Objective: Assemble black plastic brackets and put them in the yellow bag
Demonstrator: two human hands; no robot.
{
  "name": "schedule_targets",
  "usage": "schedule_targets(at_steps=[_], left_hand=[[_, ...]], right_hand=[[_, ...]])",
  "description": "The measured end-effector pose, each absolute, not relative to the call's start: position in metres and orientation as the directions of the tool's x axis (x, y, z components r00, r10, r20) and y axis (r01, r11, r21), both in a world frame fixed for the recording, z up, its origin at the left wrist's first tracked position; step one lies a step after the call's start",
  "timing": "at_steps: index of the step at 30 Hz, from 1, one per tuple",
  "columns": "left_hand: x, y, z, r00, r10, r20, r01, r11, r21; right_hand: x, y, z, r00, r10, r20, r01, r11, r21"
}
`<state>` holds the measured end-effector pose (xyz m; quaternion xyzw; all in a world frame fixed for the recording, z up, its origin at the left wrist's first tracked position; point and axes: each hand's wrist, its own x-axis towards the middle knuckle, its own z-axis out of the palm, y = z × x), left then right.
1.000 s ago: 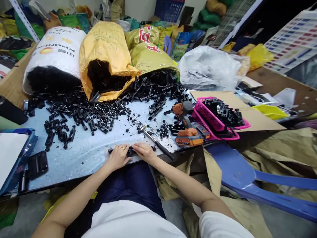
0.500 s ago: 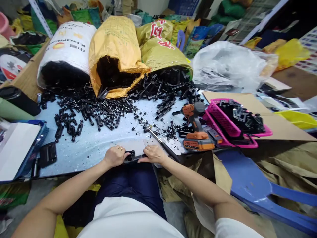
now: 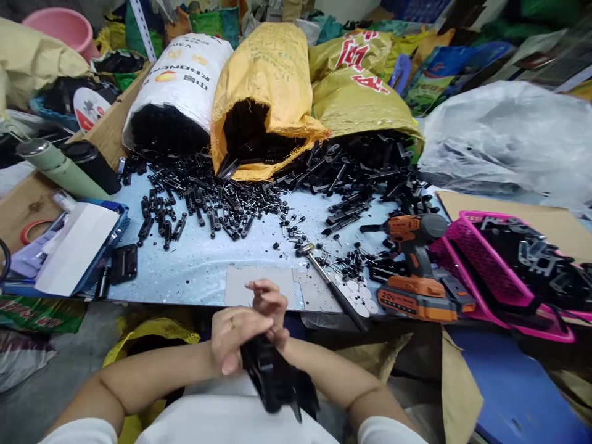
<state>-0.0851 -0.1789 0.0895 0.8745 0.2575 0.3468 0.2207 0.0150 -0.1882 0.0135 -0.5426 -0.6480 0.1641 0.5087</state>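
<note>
My left hand (image 3: 238, 333), with a ring on one finger, is closed on a long black plastic part (image 3: 272, 376) that hangs toward my body over my lap. The part is blurred, so its details are hard to read. Right behind it, my right hand (image 3: 271, 302) is raised at the table edge, its fingers loosely bent and apart, overlapping the left fingertips. Just beyond both hands lies a grey cardboard sheet (image 3: 238, 285). A hammer (image 3: 333, 287) rests to the right, its handle reaching past the table edge.
Loose black parts (image 3: 222, 200) and black-headed pins (image 3: 349, 262) cover the blue table (image 3: 198, 265). An orange cordless drill (image 3: 414, 271) stands beside a pink basket (image 3: 490, 271) of parts. Behind are a white sack (image 3: 182, 80), a yellow sack (image 3: 263, 74) and an olive sack (image 3: 365, 102).
Both hands have drawn the black part off the table edge toward my body and tilted it. My right hand has come across to my left hand. The view has swung left.
</note>
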Motion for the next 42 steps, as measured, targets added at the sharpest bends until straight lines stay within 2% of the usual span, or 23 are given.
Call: schedule_targets(at_steps=[2, 3, 4, 6, 7, 9, 11, 15, 17, 19, 22, 26, 31, 34, 37, 39, 42], left_hand=[[-0.086, -0.161, 0.074, 0.522, 0.502, 0.69, 0.213, -0.86, 0.464], [-0.086, -0.15, 0.066, 0.502, 0.468, 0.728, 0.248, -0.884, 0.397], [-0.085, -0.138, 0.057, 0.525, 0.479, 0.704, 0.338, -0.876, 0.344], [-0.08, -0.111, 0.04, 0.611, 0.584, 0.535, 0.536, -0.802, 0.263], [-0.076, -0.097, 0.031, 0.638, 0.64, 0.429, 0.61, -0.76, 0.226], [-0.066, -0.067, 0.016, 0.659, 0.708, 0.254, 0.692, -0.703, 0.164], [-0.052, -0.039, 0.006, 0.653, 0.738, 0.17, 0.728, -0.673, 0.132], [-0.025, -0.003, 0.007, 0.585, 0.788, 0.189, 0.78, -0.611, 0.135], [-0.02, 0.003, 0.015, 0.56, 0.786, 0.261, 0.783, -0.606, 0.144], [-0.025, 0.01, 0.023, 0.516, 0.792, 0.327, 0.795, -0.584, 0.162], [-0.047, 0.029, 0.033, 0.354, 0.861, 0.365, 0.866, -0.449, 0.22], [-0.087, 0.073, 0.038, 0.095, 0.929, 0.357, 0.937, -0.204, 0.284], [-0.107, 0.124, 0.034, -0.168, 0.956, 0.242, 0.953, 0.095, 0.288], [-0.103, 0.144, 0.031, -0.232, 0.959, 0.163, 0.939, 0.177, 0.295], [-0.105, 0.149, 0.037, -0.256, 0.954, 0.155, 0.926, 0.196, 0.323], [-0.114, 0.142, 0.044, -0.242, 0.942, 0.231, 0.914, 0.141, 0.381], [-0.131, 0.11, 0.053, -0.206, 0.9, 0.383, 0.815, -0.059, 0.577]], right_hand=[[0.022, -0.155, 0.009, 0.13, 0.865, 0.485, 0.544, 0.347, -0.764], [0.033, -0.133, 0.009, 0.086, 0.86, 0.503, 0.552, 0.379, -0.743], [0.047, -0.11, 0.01, 0.031, 0.85, 0.526, 0.567, 0.419, -0.71], [0.083, -0.056, 0.013, -0.14, 0.842, 0.52, 0.621, 0.484, -0.616], [0.102, -0.028, 0.015, -0.146, 0.855, 0.497, 0.668, 0.456, -0.588], [0.134, 0.028, 0.021, -0.033, 0.896, 0.443, 0.792, 0.294, -0.535], [0.152, 0.078, 0.028, 0.003, 0.916, 0.402, 0.879, 0.189, -0.437], [0.137, 0.15, 0.036, -0.164, 0.95, 0.267, 0.943, 0.23, -0.239], [0.116, 0.172, 0.036, -0.198, 0.957, 0.211, 0.951, 0.24, -0.196], [0.096, 0.189, 0.033, -0.166, 0.961, 0.223, 0.959, 0.21, -0.192], [0.08, 0.213, 0.03, -0.171, 0.94, 0.295, 0.959, 0.227, -0.167], [0.078, 0.238, 0.031, -0.284, 0.931, 0.229, 0.947, 0.31, -0.084], [0.086, 0.241, 0.035, -0.308, 0.927, 0.214, 0.942, 0.328, -0.065], [0.094, 0.232, 0.043, -0.346, 0.911, 0.224, 0.929, 0.366, -0.054], [0.103, 0.214, 0.057, -0.316, 0.91, 0.268, 0.935, 0.346, -0.072], [0.109, 0.192, 0.066, -0.245, 0.91, 0.333, 0.926, 0.322, -0.197], [0.12, 0.134, 0.074, -0.153, 0.921, 0.357, 0.832, 0.315, -0.456]])
